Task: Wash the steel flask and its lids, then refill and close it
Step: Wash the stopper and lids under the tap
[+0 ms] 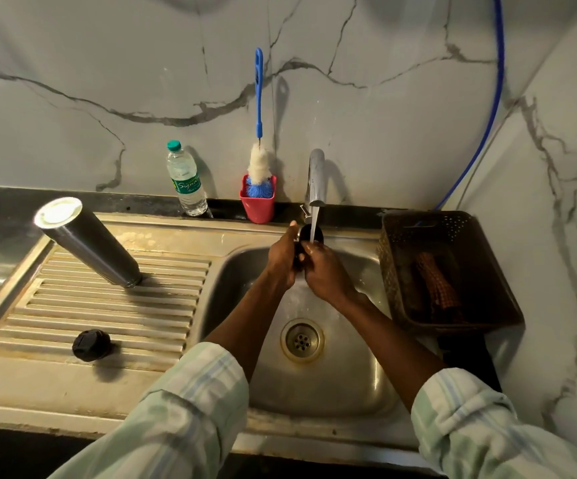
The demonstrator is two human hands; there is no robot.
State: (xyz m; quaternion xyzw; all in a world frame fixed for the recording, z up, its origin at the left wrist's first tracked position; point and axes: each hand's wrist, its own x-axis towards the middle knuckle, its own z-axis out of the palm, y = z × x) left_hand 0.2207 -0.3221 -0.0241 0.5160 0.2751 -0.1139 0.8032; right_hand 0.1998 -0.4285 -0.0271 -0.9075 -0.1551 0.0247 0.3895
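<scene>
Both our hands grip a dark lid (309, 236) under the running tap (316, 178), left hand (282, 259) and right hand (321, 271) curled round it above the sink (366, 375). Our steel flask (86, 242) stands inverted on the drainboard (107, 312), near another black lid (91, 344).
</scene>
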